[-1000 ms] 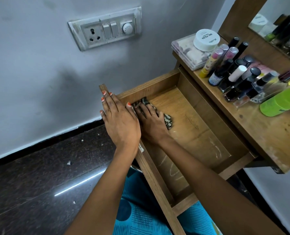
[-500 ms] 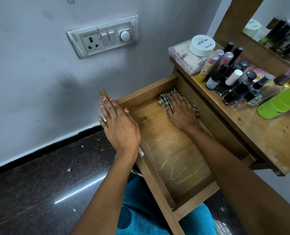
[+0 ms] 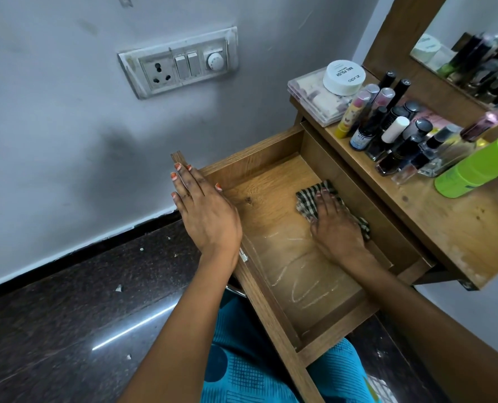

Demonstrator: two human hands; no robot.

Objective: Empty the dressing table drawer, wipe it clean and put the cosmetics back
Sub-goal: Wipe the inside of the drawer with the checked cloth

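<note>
Grey wall with a switch plate (image 3: 181,61) stood behind the pulled-out drawer (image 3: 250,158), and dark stone floor lay to its left. Both hands were apart. The left hand (image 3: 204,213) lay flat on the drawer's left rim with its fingers straight. The right hand (image 3: 338,228) pressed a checked cloth (image 3: 307,199) onto the drawer floor, close against the right wall and about midway between far and near.

The cloth looked light, soft and limp, so it would likely bunch if pushed by one edge. A spread palm on top, as here, seemed the best hold. The drawer was stiff wood and probably slid easily, so bracing its rim made sense. White streaks (image 3: 309,286) marked the near part of the floor, so I judged the wiping unfinished.

The cosmetics (image 3: 393,132) stood crowded on the desk (image 3: 460,228) to the right. Those small bottles looked smooth, easy to tip and probably breakable, best taken by the body a few at a time.

Half a second earlier the cloth had been in the far right corner, and since then it had come nearer along the right wall; the left hand had stayed on the rim
</note>
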